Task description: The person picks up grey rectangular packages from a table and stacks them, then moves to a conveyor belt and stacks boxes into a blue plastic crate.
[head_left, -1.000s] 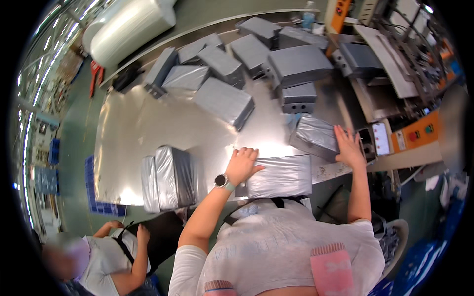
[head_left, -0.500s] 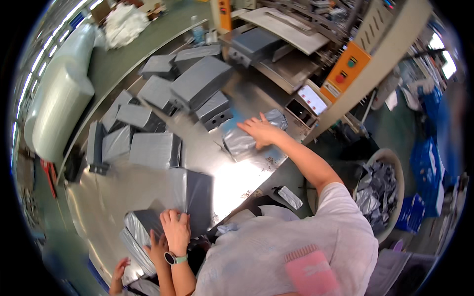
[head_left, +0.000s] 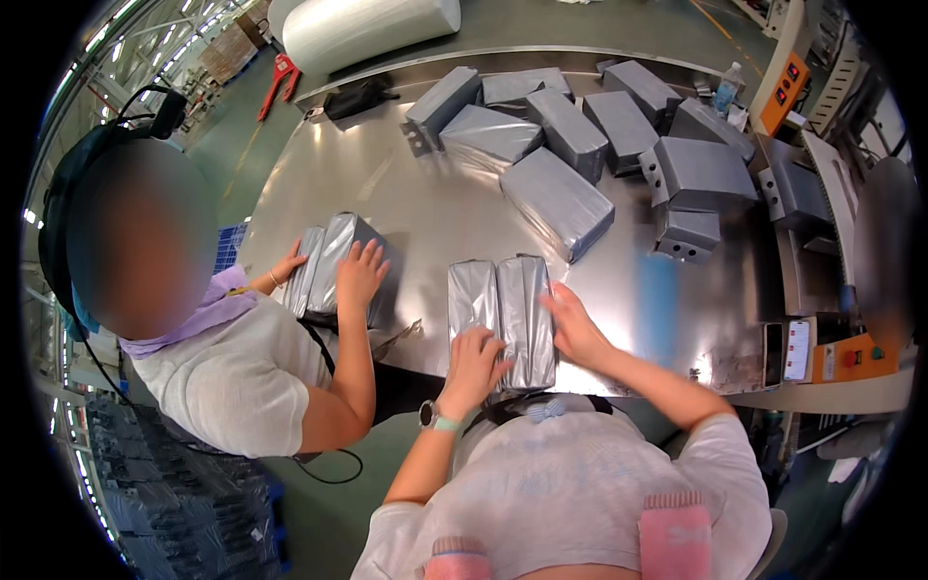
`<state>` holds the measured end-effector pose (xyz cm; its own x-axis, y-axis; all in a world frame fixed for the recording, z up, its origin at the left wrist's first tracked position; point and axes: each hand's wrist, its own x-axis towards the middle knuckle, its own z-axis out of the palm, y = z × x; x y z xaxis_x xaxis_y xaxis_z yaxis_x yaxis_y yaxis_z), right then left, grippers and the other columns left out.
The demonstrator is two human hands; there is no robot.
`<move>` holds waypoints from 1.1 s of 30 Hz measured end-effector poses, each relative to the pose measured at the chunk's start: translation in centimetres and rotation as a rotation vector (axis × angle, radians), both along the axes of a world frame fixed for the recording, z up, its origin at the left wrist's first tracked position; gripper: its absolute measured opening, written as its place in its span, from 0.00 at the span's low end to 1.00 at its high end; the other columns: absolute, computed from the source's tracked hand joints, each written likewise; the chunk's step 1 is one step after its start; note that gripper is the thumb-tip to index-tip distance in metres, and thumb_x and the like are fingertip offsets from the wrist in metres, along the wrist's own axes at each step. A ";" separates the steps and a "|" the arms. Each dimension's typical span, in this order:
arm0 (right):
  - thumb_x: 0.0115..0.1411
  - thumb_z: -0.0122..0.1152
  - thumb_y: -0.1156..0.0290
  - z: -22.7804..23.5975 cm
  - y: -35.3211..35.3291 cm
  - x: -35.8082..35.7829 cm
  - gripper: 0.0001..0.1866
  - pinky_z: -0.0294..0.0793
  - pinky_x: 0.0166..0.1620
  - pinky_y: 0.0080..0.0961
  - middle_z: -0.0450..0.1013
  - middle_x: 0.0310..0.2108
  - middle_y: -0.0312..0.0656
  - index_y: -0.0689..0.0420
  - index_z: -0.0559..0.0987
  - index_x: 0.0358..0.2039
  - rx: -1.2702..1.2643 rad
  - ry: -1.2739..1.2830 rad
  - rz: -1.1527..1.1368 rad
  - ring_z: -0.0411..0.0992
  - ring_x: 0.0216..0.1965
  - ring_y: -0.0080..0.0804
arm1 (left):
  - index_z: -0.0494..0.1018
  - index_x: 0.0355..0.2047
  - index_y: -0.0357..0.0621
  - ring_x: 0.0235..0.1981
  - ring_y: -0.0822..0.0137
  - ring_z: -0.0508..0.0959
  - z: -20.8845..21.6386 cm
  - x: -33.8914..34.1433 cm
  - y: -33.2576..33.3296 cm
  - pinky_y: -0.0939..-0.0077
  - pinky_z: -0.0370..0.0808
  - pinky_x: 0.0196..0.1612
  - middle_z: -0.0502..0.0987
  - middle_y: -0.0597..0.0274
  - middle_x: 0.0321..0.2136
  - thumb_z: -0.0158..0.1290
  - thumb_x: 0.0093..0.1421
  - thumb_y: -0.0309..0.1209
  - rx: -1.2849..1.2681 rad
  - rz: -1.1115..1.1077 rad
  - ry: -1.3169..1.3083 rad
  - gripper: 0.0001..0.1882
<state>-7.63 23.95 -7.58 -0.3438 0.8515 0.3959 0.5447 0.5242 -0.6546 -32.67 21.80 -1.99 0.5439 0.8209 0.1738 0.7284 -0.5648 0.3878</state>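
Observation:
Two long packages wrapped in grey plastic, a left package (head_left: 472, 298) and a right package (head_left: 528, 319), lie side by side at the near edge of the metal table (head_left: 406, 217). My left hand (head_left: 472, 369) rests on their near ends, its fingers spread over the plastic. At the right package's outer side is my right hand (head_left: 578, 331), fingers extended and apart, the fingertips against the wrap. Neither hand is closed round a package.
To my left a co-worker (head_left: 232, 377) has both hands on grey packages (head_left: 333, 261). Several wrapped packages (head_left: 559, 203) are piled at the far middle and right. A phone (head_left: 797, 350) and an orange control panel (head_left: 855, 358) are at the right; a bottle (head_left: 727, 89) stands behind.
The view has swung left. My right hand has come in from the far right with a package, now beside another one. My left hand has shifted onto the pair's near ends.

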 end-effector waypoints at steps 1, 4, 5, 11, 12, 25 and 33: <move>0.57 0.56 0.73 -1.6 -2.1 0.1 0.38 0.54 0.65 0.39 0.47 0.65 0.59 0.60 0.52 0.66 -0.224 0.208 -0.159 0.49 0.66 0.52 | 0.69 0.49 0.44 0.56 0.46 0.62 0.6 -0.3 -0.8 0.50 0.60 0.57 0.65 0.49 0.51 0.61 0.50 0.41 -0.046 -0.026 -0.034 0.27; 0.67 0.47 0.60 -4.7 -4.9 -2.2 0.37 0.52 0.66 0.35 0.44 0.68 0.51 0.60 0.43 0.68 -0.927 0.773 0.002 0.48 0.67 0.42 | 0.59 0.63 0.56 0.66 0.45 0.50 1.8 -0.5 -2.1 0.36 0.48 0.63 0.55 0.48 0.64 0.66 0.41 0.51 -0.215 -0.111 0.252 0.49; 0.69 0.44 0.56 -4.1 -5.4 -3.3 0.37 0.51 0.66 0.32 0.45 0.68 0.48 0.57 0.40 0.69 -0.891 0.692 0.089 0.47 0.68 0.38 | 0.58 0.63 0.58 0.66 0.45 0.50 1.8 -1.0 -2.2 0.35 0.48 0.63 0.55 0.49 0.64 0.66 0.40 0.51 -0.190 -0.141 0.351 0.50; 0.67 0.49 0.59 -7.3 -0.8 -4.7 0.27 0.63 0.59 0.29 0.69 0.55 0.49 0.62 0.64 0.61 -0.823 0.310 0.083 0.65 0.58 0.35 | 0.63 0.61 0.59 0.63 0.45 0.58 -0.4 -7.5 -0.1 0.40 0.54 0.62 0.60 0.52 0.61 0.67 0.41 0.42 -0.027 -0.132 0.366 0.44; 0.66 0.50 0.58 -7.2 0.7 -3.3 0.24 0.67 0.54 0.27 0.71 0.49 0.48 0.62 0.68 0.56 -0.752 0.433 -0.090 0.69 0.52 0.33 | 0.63 0.60 0.58 0.63 0.45 0.58 -0.4 -7.4 -0.5 0.40 0.54 0.61 0.61 0.52 0.61 0.66 0.42 0.42 -0.047 -0.124 0.379 0.43; 0.45 0.51 0.23 -7.0 14.3 0.9 0.51 0.78 0.32 0.36 0.74 0.34 0.46 0.64 0.75 0.45 -0.874 0.468 -0.817 0.74 0.36 0.38 | 0.75 0.40 0.43 0.37 0.57 0.76 2.9 1.4 -3.7 0.62 0.71 0.38 0.76 0.59 0.37 0.56 0.51 0.28 0.109 -0.284 -0.155 0.14; 0.59 0.51 0.40 -10.1 17.3 3.8 0.32 0.73 0.26 0.28 0.74 0.20 0.44 0.63 0.77 0.28 -0.930 0.729 -0.627 0.73 0.19 0.32 | 0.74 0.43 0.45 0.31 0.50 0.76 1.5 3.8 -3.4 0.60 0.72 0.32 0.77 0.54 0.30 0.59 0.53 0.31 -0.044 -0.227 -0.185 0.16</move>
